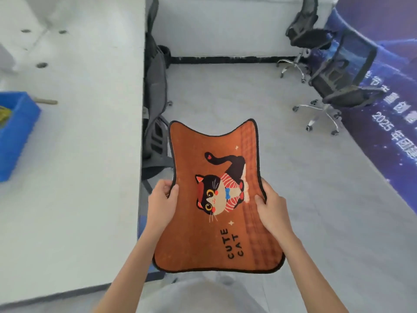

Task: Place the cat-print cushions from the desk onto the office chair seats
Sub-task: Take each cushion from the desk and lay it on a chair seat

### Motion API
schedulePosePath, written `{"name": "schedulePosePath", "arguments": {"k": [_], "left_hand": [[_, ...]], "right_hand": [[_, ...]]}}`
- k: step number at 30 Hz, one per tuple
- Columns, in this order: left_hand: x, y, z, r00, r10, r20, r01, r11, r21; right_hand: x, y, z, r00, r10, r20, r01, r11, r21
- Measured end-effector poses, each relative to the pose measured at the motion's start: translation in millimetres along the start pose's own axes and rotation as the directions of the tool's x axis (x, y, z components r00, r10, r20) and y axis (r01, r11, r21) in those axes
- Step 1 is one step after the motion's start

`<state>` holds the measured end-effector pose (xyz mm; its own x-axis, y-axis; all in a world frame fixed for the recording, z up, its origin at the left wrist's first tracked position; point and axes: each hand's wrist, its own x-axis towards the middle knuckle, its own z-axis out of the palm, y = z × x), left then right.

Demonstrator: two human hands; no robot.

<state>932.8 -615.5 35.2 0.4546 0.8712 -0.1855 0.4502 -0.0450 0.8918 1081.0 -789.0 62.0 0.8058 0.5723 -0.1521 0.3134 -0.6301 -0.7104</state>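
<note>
You are in the carrying step: the cushion (216,199) is in the air over the floor, beside the counter (79,132). Your left hand (161,205) and right hand (272,211) each pinch one side edge, thumb on top. Next, I think, you must turn toward a chair (343,89) and lay it flat on the seat. The chair (155,114) at the counter edge is half hidden; its seat cannot be seen.

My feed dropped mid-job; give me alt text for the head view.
Both hands, left hand and right hand, hold an orange cat-print cushion by its side edges above grey floor. A white desk with a blue bin lies left; black office chairs stand far right.
</note>
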Motion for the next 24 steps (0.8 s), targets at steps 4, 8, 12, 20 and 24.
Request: {"name": "schedulePosePath", "arguments": {"k": [4,8,12,20,24], "left_hand": [[4,1,-16,0.954,-0.14,-0.266,0.125,0.99,-0.073],[13,-8,-46,0.826,-0.257,-0.501,0.212,0.966,-0.147],[30,-27,-75,0.653,-0.357,-0.668,0.263,0.934,-0.241],[63,-53,-127,0.337,-0.49,-0.804,0.27,0.869,-0.415],[62,-61,-143,0.16,-0.504,-0.849,0.283,0.847,-0.45]], "right_hand": [[71,-37,14,0.944,-0.257,0.206,0.27,0.962,-0.037],[129,-88,58,0.798,-0.471,0.375,0.497,0.867,0.031],[176,-145,120,0.641,-0.586,0.496,0.638,0.766,0.082],[223,-263,216,0.364,-0.693,0.623,0.729,0.628,0.273],[236,-305,263,0.262,-0.694,0.671,0.736,0.593,0.327]]}}
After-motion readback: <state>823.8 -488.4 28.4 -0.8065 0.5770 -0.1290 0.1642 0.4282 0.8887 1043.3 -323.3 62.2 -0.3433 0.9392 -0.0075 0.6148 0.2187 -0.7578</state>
